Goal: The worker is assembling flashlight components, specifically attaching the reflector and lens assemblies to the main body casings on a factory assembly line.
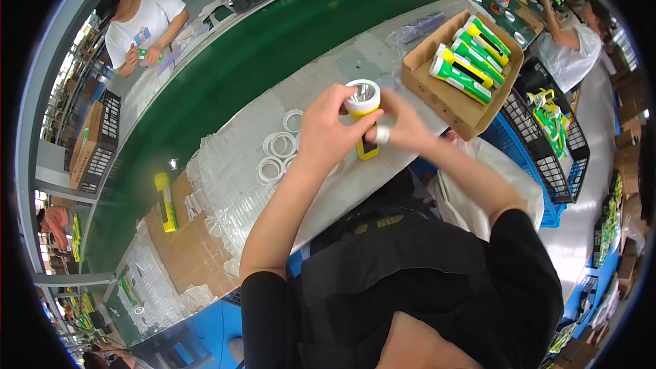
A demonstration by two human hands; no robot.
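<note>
The left hand [324, 123] is closed around the white head of a flashlight [364, 102], holding it lens end up, probably so that this end is easy to see. The right hand [404, 123] is blurred beside the yellow body; its fingers are bent, but I cannot tell if they grip. White rings [266, 145] lie on grey sheeting [229, 157], perhaps for easy reach. An open carton [427, 91] carries more flashlights [465, 68]. Beyond the green belt [205, 92] a co-worker [147, 20] stands.
</note>
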